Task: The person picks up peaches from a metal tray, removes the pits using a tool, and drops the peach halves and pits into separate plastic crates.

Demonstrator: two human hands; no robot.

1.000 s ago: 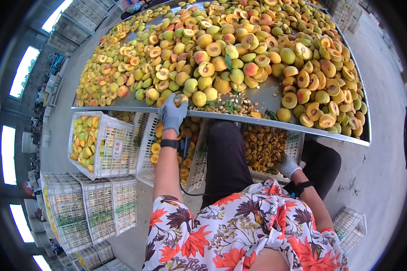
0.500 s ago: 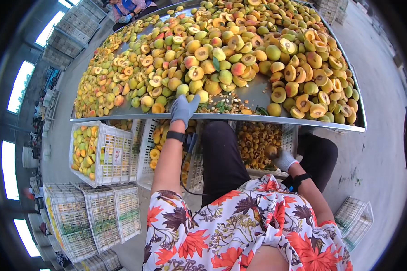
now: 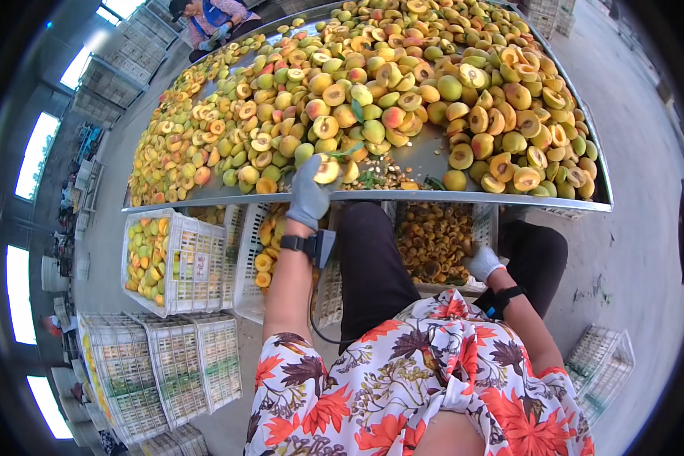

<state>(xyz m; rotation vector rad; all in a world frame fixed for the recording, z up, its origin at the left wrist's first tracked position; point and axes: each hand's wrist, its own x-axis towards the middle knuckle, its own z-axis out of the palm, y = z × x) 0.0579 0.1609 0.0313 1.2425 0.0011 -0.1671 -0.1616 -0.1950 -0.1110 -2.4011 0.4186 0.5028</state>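
My left hand (image 3: 309,196), in a grey glove, is at the front edge of the metal table (image 3: 433,199) with its fingers closed on a halved peach (image 3: 327,170), cut face showing. Green leaves lie just beyond it. Whole and halved peaches (image 3: 281,99) are heaped over the table, and loose pits (image 3: 380,171) lie near its front edge. My right hand (image 3: 482,264), also gloved, is low at the right side of a white crate of dark halved fruit (image 3: 433,243). Its fingers are curled, and whatever they hold is too blurred to make out.
Left of my legs stand crates (image 3: 205,266) with fruit. Stacked crates (image 3: 159,372) are at the lower left, and another crate (image 3: 600,365) is on the floor at the right. Across the table, at the upper left, sits a person (image 3: 213,19) in a blue apron.
My left hand has closed on a halved peach and drawn it towards the table's edge. My right hand has shifted slightly at the crate. The person across the table shows more.
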